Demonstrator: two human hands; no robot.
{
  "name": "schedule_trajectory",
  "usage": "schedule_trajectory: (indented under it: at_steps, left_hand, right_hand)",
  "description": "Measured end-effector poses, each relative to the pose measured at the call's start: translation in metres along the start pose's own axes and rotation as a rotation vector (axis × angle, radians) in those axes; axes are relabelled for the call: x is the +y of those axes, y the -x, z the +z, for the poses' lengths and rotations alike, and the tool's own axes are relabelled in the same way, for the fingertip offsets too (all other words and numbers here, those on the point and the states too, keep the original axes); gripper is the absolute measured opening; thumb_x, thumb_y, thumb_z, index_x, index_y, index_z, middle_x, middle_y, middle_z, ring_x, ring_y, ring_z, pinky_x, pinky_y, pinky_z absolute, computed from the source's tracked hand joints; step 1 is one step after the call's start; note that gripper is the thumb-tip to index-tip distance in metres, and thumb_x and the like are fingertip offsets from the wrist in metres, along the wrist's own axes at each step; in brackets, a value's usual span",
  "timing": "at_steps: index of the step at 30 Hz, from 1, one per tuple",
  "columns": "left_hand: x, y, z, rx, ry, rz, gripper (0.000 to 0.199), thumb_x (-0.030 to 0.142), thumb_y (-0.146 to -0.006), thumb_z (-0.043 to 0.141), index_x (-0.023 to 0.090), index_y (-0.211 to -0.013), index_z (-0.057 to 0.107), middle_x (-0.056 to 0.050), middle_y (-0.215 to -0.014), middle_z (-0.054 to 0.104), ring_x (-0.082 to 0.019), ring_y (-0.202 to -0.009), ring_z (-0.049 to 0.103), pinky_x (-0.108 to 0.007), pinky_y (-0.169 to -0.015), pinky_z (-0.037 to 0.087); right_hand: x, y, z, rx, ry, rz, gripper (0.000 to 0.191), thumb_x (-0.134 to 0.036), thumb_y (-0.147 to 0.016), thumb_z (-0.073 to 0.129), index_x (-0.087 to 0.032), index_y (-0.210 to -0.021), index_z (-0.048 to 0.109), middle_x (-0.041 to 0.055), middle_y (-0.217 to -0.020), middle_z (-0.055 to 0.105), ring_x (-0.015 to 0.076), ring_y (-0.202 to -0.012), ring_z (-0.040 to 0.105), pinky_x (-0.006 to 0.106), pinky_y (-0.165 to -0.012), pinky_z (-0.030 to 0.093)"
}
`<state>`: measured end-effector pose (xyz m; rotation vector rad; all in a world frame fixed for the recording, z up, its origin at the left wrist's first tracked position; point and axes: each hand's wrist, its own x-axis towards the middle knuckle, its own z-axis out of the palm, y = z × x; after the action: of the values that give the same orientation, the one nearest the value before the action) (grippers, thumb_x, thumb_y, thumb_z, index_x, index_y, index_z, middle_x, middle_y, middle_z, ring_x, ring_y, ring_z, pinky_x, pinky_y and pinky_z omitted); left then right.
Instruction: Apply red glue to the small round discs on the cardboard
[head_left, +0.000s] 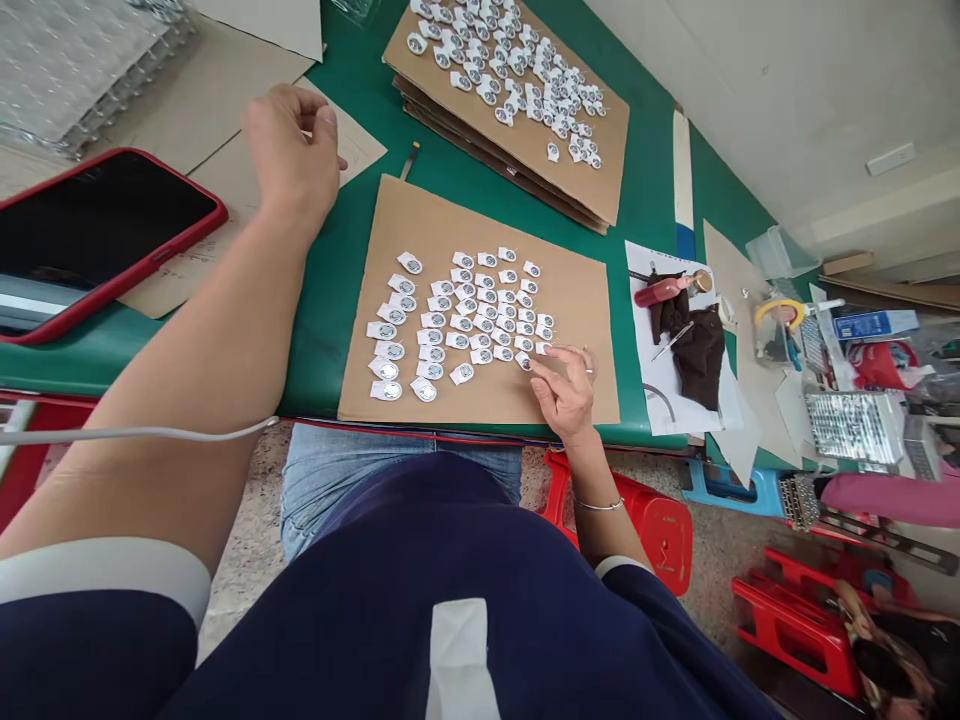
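Small white tabs with round grey-silver discs [430,353] lie in loose rows on a brown cardboard sheet [480,405]. At the lower right of these rows is my right hand [568,392]. Its fingers are apart, and the index fingertip is at or touching one white tab [523,360]. A ring and a bracelet show on that side. My left hand [296,145] rests farther up, over brown paper beside the green tabletop. Its fingers are curled in, and anything inside them is hidden.
A stack of cardboard sheets [611,180] bearing many similar tabs stands behind. A red-cased phone [97,225] and bubble wrap [82,60] are at left. A white cable [150,434] crosses my left forearm. Dark cloth [697,360] lies at right; red stools [664,540] stand below.
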<state>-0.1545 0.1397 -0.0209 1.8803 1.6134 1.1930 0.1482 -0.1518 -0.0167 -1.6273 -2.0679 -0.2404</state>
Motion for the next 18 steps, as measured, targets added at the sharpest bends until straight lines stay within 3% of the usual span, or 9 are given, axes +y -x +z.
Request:
schedule_trajectory:
  at_steps: [6,13,18]
  left_hand:
    - [-0.002,-0.0001,0.0011,-0.005,-0.023,0.007,0.073,0.053,-0.08,0.013,-0.006,-0.106,0.048,-0.002,-0.095,0.051,-0.016,-0.081,0.064,-0.02,-0.062,0.039]
    - [0.0005,-0.002,-0.0034,0.02,0.01,-0.014,0.059,0.047,-0.087,0.025,-0.001,-0.108,0.052,-0.001,-0.095,0.055,-0.011,-0.079,0.065,-0.017,-0.063,0.044]
    - [-0.0057,-0.0076,0.0007,0.023,0.076,-0.079,0.044,0.03,-0.089,0.035,-0.005,-0.108,0.053,-0.005,-0.095,0.061,-0.014,-0.078,0.066,-0.018,-0.063,0.046]
  right_hand:
    - [-0.0009,-0.0045,0.0026,-0.052,-0.004,0.005,0.019,-0.033,-0.087,0.054,-0.025,-0.09,0.071,0.004,-0.108,0.059,0.0212,-0.113,0.048,0.049,-0.107,0.025]
    - [0.003,-0.0053,0.0064,-0.063,-0.076,0.017,0.016,-0.029,-0.086,0.056,-0.024,-0.088,0.071,0.0035,-0.106,0.06,0.0217,-0.115,0.048,0.048,-0.106,0.027]
    - [0.0045,-0.0015,0.0029,0.11,-0.099,0.076,0.018,-0.027,-0.086,0.052,-0.025,-0.094,0.068,0.0032,-0.109,0.061,0.0209,-0.114,0.05,0.048,-0.106,0.029]
